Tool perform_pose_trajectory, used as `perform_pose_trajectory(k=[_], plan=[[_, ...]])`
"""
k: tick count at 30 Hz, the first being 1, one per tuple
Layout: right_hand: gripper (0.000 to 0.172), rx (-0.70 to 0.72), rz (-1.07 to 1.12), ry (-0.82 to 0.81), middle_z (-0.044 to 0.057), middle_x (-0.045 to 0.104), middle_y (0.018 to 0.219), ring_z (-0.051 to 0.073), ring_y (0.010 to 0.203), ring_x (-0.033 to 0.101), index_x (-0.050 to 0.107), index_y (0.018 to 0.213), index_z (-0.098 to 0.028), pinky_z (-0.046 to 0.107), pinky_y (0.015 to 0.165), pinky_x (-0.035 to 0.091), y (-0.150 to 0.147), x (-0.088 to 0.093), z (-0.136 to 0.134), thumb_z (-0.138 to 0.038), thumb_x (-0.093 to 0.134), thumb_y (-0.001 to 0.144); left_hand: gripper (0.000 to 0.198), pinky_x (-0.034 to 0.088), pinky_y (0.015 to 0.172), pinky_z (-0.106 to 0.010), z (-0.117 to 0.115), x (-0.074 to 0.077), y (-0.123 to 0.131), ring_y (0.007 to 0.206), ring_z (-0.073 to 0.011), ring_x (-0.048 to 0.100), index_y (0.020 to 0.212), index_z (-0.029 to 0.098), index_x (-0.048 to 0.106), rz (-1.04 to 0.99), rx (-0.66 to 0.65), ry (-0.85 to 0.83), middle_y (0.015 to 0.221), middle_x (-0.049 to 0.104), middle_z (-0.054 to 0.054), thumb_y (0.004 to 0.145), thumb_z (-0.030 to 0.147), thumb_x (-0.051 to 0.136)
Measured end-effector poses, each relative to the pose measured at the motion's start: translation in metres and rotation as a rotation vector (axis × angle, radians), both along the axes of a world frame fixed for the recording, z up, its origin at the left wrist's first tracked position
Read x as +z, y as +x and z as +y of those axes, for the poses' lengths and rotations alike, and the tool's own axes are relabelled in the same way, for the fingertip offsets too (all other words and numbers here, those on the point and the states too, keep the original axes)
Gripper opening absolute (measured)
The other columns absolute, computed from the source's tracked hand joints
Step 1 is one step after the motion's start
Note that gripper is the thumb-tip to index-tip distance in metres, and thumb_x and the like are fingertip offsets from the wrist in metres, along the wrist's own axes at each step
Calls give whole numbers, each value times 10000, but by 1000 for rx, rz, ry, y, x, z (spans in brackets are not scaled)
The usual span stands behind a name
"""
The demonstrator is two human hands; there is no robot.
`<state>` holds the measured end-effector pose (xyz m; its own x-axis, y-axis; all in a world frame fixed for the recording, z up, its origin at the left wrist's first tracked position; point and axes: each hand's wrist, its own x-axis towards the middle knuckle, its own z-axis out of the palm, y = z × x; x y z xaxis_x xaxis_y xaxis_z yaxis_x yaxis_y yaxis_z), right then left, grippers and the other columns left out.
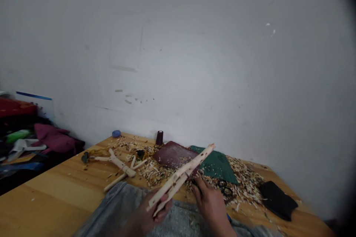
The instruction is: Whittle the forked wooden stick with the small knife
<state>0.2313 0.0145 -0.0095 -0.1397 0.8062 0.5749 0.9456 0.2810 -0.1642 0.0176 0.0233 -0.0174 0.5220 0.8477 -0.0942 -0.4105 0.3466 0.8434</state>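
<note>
My left hand is closed around the lower end of a long, peeled forked branch. The pale wood slants up to the right over the table and has dark knots along it. Beside its middle, my right hand is closed on a small knife, most of which the fingers hide; the short blade meets the wood. To the left lie a smaller peeled forked branch and a thin stick. A grey cloth covers my lap below the hands.
Wood shavings are strewn over the wooden table. Behind the branch lie a maroon sheet and a green sheet. Black scissors and a black piece are at right, a dark spool by the wall.
</note>
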Motion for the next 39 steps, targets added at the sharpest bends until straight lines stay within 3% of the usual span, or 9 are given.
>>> perform_pose_trajectory(k=[5, 10, 14, 22, 28, 36, 39], plan=[[294, -56, -11, -73, 39, 678, 963, 169, 762, 646, 591, 1090, -248, 242, 622, 424, 2, 4, -1, -296, 350, 929, 267, 54, 369, -217, -1, -7, 7, 325, -37, 183, 809, 197, 593, 142, 56, 61, 440, 409, 78, 759, 459, 584], [275, -112, -29, -96, 37, 680, 939, 163, 740, 642, 596, 1060, -257, 237, 595, 398, 2, 7, -3, -295, 357, 928, 344, 63, 363, -211, 0, -10, 7, 324, -44, 177, 873, 192, 560, 229, 136, 97, 415, 387, 97, 712, 494, 586], [283, -115, -25, -143, 34, 690, 874, 175, 710, 646, 580, 1093, -258, 247, 581, 386, 1, 6, -2, -317, 351, 938, 285, 73, 347, -214, 2, -10, 8, 322, -52, 162, 873, 184, 548, 217, 153, 85, 406, 381, 97, 681, 392, 512], [202, 31, -28, -281, 11, 695, 828, 169, 732, 644, 619, 899, -259, 225, 587, 356, -29, 2, -13, -300, 421, 904, 40, 78, 363, -218, 0, -5, 5, 359, -53, 150, 635, 194, 486, 289, 174, 188, 424, 288, 99, 612, 226, 476], [156, 161, -52, -319, -4, 689, 792, 161, 736, 637, 618, 822, -256, 212, 604, 358, -39, 6, -22, -292, 474, 870, 153, 85, 374, -224, 2, -9, 6, 375, -57, 180, 721, 193, 518, 325, 176, 212, 445, 315, 102, 672, 334, 551], [297, -142, 9, -202, 43, 698, 832, 185, 694, 647, 582, 1103, -255, 243, 573, 369, 0, 3, 2, -317, 347, 933, 217, 76, 380, -225, -4, -2, 8, 361, -51, 163, 794, 200, 535, 345, 143, 197, 435, 303, 110, 673, 373, 585], [261, -101, -8, -251, 40, 700, 827, 178, 702, 646, 614, 1006, -253, 236, 574, 366, -5, 3, 0, -302, 372, 922, 246, 76, 373, -220, -2, -3, 8, 351, -50, 177, 774, 198, 530, 359, 150, 186, 422, 310, 113, 653, 397, 610]])
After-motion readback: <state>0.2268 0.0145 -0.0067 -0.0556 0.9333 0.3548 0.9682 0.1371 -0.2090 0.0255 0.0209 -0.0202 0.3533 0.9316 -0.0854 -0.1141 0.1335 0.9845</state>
